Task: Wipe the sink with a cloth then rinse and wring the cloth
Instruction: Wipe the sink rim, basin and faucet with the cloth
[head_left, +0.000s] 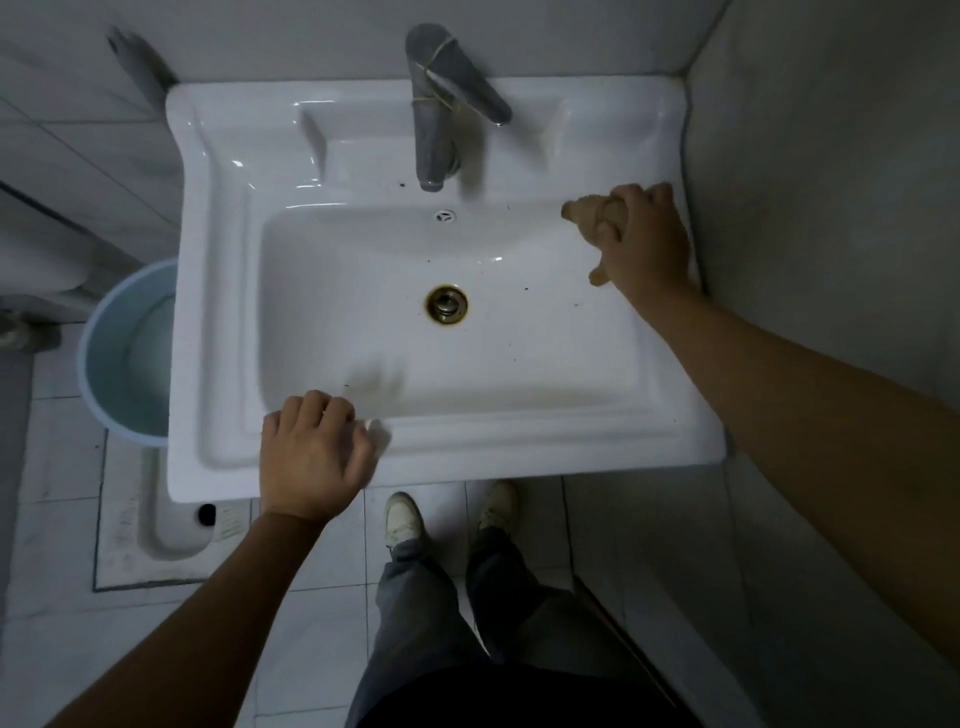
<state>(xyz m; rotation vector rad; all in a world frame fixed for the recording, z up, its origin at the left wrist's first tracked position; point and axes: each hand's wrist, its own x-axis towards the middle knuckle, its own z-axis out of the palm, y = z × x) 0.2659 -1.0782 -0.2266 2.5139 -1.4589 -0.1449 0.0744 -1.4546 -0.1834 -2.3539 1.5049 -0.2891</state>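
A white ceramic sink (223, 291) fills the middle of the head view, with dark specks in its basin and a stained drain (447, 304). My right hand (647, 241) is closed around a bunched tan cloth (589, 215) at the basin's far right corner, pressing it on the rim. My left hand (311, 457) rests on the sink's near left rim with its fingers curled and nothing in it. A grey metal tap (434, 119) stands at the back, its spout over the basin. No water is running.
A pale blue bucket (122, 353) sits on the floor left of the sink. A grey wall runs close along the right side. Below the front rim are my feet in white shoes (402, 517) on the white tiled floor.
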